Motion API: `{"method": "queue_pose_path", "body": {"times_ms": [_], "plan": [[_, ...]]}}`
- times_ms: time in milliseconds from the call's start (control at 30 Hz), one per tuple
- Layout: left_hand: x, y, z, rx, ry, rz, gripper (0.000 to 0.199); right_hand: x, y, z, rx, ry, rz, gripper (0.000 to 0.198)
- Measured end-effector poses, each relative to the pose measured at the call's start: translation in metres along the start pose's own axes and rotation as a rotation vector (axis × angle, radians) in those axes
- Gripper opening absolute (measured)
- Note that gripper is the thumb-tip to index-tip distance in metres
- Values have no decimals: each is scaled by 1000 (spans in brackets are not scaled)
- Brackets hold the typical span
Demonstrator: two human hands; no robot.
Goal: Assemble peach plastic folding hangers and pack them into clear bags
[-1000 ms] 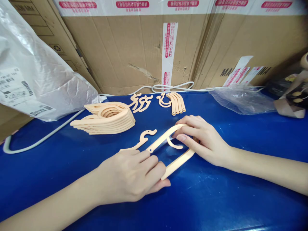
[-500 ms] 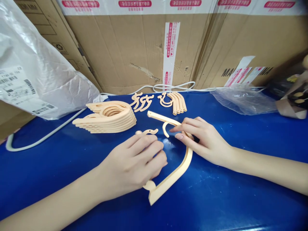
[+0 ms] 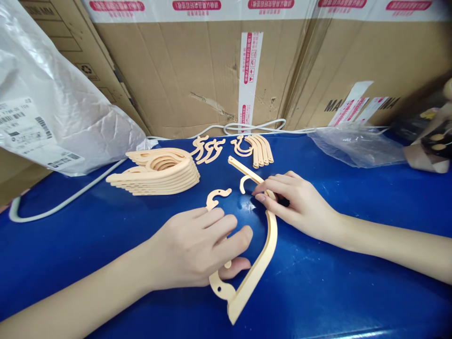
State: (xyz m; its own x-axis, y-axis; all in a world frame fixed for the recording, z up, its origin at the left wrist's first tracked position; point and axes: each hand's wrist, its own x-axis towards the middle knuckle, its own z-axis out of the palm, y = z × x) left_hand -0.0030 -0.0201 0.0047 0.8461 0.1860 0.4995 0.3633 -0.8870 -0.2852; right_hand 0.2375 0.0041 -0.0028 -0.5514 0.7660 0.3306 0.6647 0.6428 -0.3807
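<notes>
My right hand (image 3: 296,197) pinches a cream plastic folding hanger near its middle. A slim straight arm (image 3: 245,170) with a small hook (image 3: 243,184) points up and left from those fingers, and a curved arm (image 3: 270,245) bends down toward me. My left hand (image 3: 201,245) is curled, palm down, beside the curved arm's rounded end (image 3: 221,287). Part of a cream hanger piece (image 3: 228,263) shows between its thumb and index finger; the rest is hidden under the hand. A loose hanger hook (image 3: 216,195) with a hole lies just beyond its knuckles.
A stack of folded hanger pieces (image 3: 158,176) lies at left on the blue table (image 3: 335,292). Several hooks (image 3: 210,148) and slim arms (image 3: 260,149) lie behind. Beyond are a white cable (image 3: 247,126), cardboard boxes (image 3: 176,70), a silver mailing bag (image 3: 63,108) and a clear plastic bag (image 3: 356,146).
The hanger has shifted and turned, its lower end moving nearer to me. My left hand's thumb and index finger have parted, and more of the loose hook shows. My right hand has barely moved.
</notes>
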Motion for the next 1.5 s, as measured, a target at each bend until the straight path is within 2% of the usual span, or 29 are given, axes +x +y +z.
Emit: {"method": "queue_pose_path", "body": {"times_ms": [167,367,567,733,800,900,967,1033,1100,1200,1500], "plan": [[-4,2,0,16,50,13,22,0,1,0,21,-13,16,21],[-2,-2,0,-169,-125,1,12,0,1,1,-10,5,8,18],[-3,-3,1,-447,-284,-106,43,0,1,1,-1,10,21,16],[-3,-3,2,-498,-304,-123,56,0,2,2,0,8,30,15],[-2,-2,2,-532,-291,-138,53,0,2,2,1,8,32,16],[-2,1,1,-605,-236,-195,34,0,2,2,-4,8,34,16],[-1,2,1,-582,-184,-255,28,0,2,2,-11,5,33,15],[0,2,1,-487,-160,-289,40,0,2,2,-19,5,31,15],[1,0,2,-406,-171,-285,37,0,2,2,-23,1,29,15],[2,-2,3,-376,-189,-258,17,0,2,2,-14,-11,39,16],[-1,-2,6,-320,-156,-229,18,1,3,3,-26,-22,40,18]]}}
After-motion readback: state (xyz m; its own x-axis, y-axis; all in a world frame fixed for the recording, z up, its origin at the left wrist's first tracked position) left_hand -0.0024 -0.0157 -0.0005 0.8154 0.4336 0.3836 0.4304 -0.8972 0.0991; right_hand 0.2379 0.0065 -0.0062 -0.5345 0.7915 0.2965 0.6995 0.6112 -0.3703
